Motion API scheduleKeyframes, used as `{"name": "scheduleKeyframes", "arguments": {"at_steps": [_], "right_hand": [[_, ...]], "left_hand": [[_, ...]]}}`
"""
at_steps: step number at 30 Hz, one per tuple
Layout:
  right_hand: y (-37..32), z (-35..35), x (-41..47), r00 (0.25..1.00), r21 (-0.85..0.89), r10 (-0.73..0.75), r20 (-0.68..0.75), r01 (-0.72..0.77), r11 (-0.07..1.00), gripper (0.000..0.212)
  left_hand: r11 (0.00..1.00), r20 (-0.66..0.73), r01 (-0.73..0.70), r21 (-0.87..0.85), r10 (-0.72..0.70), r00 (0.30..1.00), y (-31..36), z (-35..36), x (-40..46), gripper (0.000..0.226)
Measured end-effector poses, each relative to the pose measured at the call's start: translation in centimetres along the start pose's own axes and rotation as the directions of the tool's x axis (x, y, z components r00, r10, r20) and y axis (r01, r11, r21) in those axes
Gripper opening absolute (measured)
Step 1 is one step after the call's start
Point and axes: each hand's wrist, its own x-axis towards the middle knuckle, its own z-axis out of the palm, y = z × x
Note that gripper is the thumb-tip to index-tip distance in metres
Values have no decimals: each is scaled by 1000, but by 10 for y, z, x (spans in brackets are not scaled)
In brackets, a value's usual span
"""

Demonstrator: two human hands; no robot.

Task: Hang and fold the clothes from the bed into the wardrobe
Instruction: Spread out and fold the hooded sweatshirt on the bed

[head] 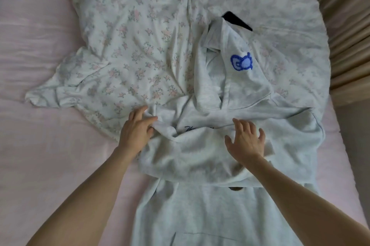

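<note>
Right now your left hand (138, 130) pinches a fold of the pale grey sweatshirt with blue embroidery (230, 141), spread near the pink-sheeted bed's (40, 145) near edge; your right hand (245, 139) rests on it, grip wide, fingers spread.

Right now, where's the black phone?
In the head view, the black phone lies upper centre-right on the floral duvet, its near end tucked under the pale grey sweatshirt, beyond the blue embroidered patch.
</note>
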Motion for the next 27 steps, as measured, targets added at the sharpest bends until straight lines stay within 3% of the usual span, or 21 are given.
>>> {"name": "scheduleKeyframes", "arguments": {"at_steps": [3, 5, 8, 10, 12, 17, 19, 22, 24, 27], "right_hand": [[18, 17, -3, 992, -80, 127, 0, -127, 989, 47], [33, 26, -9, 992, -157, 117, -44, -122, 980, 39], [47, 32, -11, 979, 2, 129, -158, -130, 992, 24], [48, 23, -8, 944, 280, 237, -229, -169, 945, 8], [57, 13, -6, 908, 437, 321, -270, -181, 881, 6], [96, -17, -1, 903, 327, 306, -302, -204, 923, 25], [111, -29, 4, 909, 244, 326, -261, -265, 933, 28], [134, -43, 13, 925, 112, 312, -217, -293, 949, 23], [144, -49, 17, 932, 49, 306, -192, -303, 952, 26], [150, -47, 14, 933, -57, 314, -172, -328, 943, 36]], "left_hand": [[979, -141, 22, -204, -52, 989, 0, -6, 15, 19], [862, -80, 136, -488, -200, 977, 3, -17, 19, 28], [725, -66, 163, -669, -276, 959, 12, -29, 27, 30], [721, -87, 150, -676, -281, 956, 18, -35, 34, 26], [769, -91, 108, -629, -211, 973, 22, -39, 41, 30], [949, -178, -158, -274, 112, 978, 36, -30, 43, 31], [975, -197, -130, -183, 94, 976, 49, -20, 44, 33], [964, -207, -4, -266, -53, 977, 62, 1, 44, 27], [870, -143, 99, -483, -189, 971, 68, 13, 34, 42], [592, 81, 340, -730, -419, 904, 70, 32, 7, 67]]}}
